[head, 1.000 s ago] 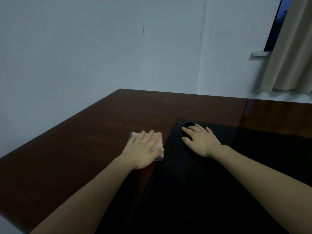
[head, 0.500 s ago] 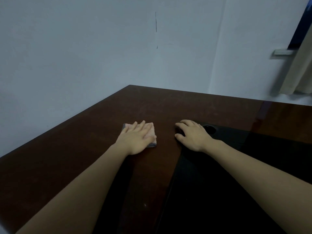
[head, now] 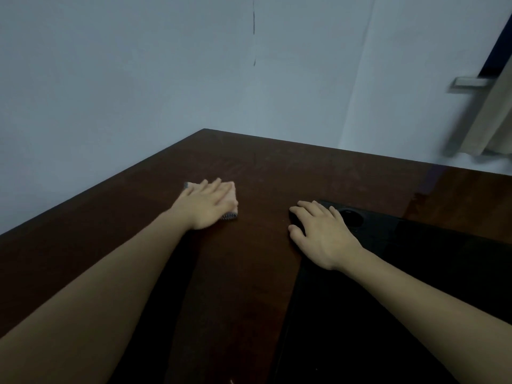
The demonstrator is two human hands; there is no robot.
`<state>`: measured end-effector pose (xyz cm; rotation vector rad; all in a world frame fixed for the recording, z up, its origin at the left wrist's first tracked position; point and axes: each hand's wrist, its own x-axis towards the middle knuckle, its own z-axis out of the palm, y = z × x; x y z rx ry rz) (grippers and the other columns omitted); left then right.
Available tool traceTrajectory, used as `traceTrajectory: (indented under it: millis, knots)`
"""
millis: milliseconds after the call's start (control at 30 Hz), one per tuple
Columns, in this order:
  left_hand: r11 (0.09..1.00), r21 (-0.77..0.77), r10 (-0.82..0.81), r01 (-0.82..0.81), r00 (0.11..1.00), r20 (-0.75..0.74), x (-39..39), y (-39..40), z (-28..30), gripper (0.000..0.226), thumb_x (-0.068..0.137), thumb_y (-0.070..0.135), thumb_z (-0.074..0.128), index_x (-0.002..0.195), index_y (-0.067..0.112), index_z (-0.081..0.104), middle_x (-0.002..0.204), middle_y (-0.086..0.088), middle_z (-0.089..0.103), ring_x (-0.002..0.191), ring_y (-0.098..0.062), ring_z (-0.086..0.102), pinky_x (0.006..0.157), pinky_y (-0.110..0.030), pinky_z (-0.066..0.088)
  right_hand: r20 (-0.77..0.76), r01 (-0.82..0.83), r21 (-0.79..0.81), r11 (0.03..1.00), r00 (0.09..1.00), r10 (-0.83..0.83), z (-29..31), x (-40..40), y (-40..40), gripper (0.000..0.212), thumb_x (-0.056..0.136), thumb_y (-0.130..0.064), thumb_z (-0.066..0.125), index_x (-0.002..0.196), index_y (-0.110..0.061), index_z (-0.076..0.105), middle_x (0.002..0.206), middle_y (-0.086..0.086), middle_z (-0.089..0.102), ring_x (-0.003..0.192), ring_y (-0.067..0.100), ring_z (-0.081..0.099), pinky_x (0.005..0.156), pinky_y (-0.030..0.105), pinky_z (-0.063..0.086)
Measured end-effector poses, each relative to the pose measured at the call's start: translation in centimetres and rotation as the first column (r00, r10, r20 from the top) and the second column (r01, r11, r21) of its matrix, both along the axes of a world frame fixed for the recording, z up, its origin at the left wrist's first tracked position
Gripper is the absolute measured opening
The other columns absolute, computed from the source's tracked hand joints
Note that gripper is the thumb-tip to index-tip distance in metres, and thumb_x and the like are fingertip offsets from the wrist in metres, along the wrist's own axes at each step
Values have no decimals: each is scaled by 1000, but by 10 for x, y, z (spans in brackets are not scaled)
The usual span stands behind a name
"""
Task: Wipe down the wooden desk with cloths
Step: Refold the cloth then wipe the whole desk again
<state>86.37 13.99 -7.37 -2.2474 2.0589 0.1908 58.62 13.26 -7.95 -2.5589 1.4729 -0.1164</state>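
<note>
L hand (head: 206,205) lies flat on a pink cloth (head: 232,199) w/ fingers (head: 214,185) straight and slightly apart, pressing it onto the dark wooden tabletop (head: 263,259), toward the far corner near the wall (head: 138,79). R hand (head: 322,235) rests palm-down, fingers loosely spread, at the corner of a black mat (head: 388,300) (round black recess (head: 351,216) just beside it). Curtain (head: 496,112) at far R.

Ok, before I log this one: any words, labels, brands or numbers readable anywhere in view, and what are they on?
None readable. The pink cloth under the left hand has a grey patterned edge, no lettering. The black mat under the right hand, the wooden desk and the wall show no text.
</note>
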Motion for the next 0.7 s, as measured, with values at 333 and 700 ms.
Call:
traceTrajectory:
  millis: [333,700]
  knots:
    - [979,18,-203,203,979,-18,-49,19,4,65,104,60,14,161,37,-9,170,5,-9,156,-22,-6,126,-48,-3,15,-8,3,1000,1000,8,0,1,1,56,107,-47,30,158,-26,27,168,-1,19,156,24,8,126,50,5]
    - [1000,9,11,-11,1000,23,15,-4,1,81,90,80,-1,161,40,-8,170,3,-7,157,-26,-2,124,-49,0,16,-8,13,1000,1000,7,2,0,1,57,107,-48,29,159,-26,25,169,-1,16,156,24,6,126,50,3]
